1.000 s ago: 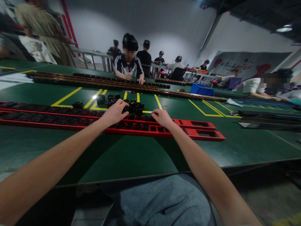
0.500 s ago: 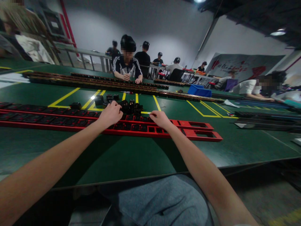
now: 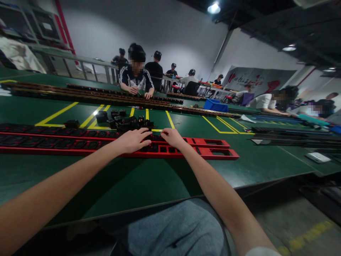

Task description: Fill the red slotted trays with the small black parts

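Observation:
Two long red frames (image 3: 231,154) lie side by side in front of me, their square slots filled with black square parts (image 3: 55,143) on the left. Over them, fingers stretched to the right, is my left hand (image 3: 133,140); it looks to be resting on the frames with nothing gripped. Just to its right, my right hand (image 3: 172,138) has its fingers curled together at the far frame. Whatever its fingertips may hold is hidden. A loose heap of small black parts (image 3: 125,121) lies on the table behind the frames.
The green table (image 3: 170,177) carries yellow tape lines. Long brown strips (image 3: 87,95) lie across its far side, where a co-worker (image 3: 136,76) sits. A blue bin (image 3: 215,105) stands beyond to the right. Dark strips (image 3: 287,134) lie at the right.
My left hand has moved from the black parts towards my right hand, and its fingers have straightened. The view has swung right, so everything appears shifted left.

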Demonstrator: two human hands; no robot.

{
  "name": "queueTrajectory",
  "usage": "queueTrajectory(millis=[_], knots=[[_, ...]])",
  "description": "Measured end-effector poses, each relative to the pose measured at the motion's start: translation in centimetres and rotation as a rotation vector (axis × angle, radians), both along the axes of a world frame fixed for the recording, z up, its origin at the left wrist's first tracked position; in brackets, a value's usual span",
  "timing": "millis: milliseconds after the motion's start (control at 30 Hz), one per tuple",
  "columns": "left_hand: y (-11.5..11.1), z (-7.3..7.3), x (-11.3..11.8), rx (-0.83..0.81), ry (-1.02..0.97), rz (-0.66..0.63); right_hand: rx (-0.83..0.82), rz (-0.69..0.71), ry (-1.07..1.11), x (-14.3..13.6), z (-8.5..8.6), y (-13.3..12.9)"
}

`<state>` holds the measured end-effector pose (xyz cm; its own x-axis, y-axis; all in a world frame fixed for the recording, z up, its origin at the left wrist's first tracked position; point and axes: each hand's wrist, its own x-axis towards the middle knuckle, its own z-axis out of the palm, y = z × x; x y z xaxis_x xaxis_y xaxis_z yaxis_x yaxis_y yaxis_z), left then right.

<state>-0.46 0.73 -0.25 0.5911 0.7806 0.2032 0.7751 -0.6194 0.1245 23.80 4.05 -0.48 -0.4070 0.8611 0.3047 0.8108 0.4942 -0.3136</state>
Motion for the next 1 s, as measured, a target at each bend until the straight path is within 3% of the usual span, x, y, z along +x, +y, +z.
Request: queueTrajectory(millis=[267, 467, 767, 867, 1000], knots=[[0.1, -0.4, -0.4, -0.014, -0.054, 0.031, -0.029, -0.001, 0.022, -0.2, 0.3, -0.5], [-0.1, -0.4, -0.3, -0.025, -0.035, 0.132, -0.018, 0.017, 0.038, -0.1, 0.2, -0.4], [-0.1, -0.9, -0.3, 0.062, -0.14, 0.13, -0.007, 0.015, 0.043, -0.1, 0.2, -0.5], [-0.4, -0.7, -0.3, 0.155, -0.209, 0.08, 0.012, 0.02, 0.067, -0.1, 0.2, -0.4], [-1.0, -0.3, -0.2, 0.269, -0.253, -0.081, 0.05, 0.066, 0.172, -0.1, 0.3, -0.5]])
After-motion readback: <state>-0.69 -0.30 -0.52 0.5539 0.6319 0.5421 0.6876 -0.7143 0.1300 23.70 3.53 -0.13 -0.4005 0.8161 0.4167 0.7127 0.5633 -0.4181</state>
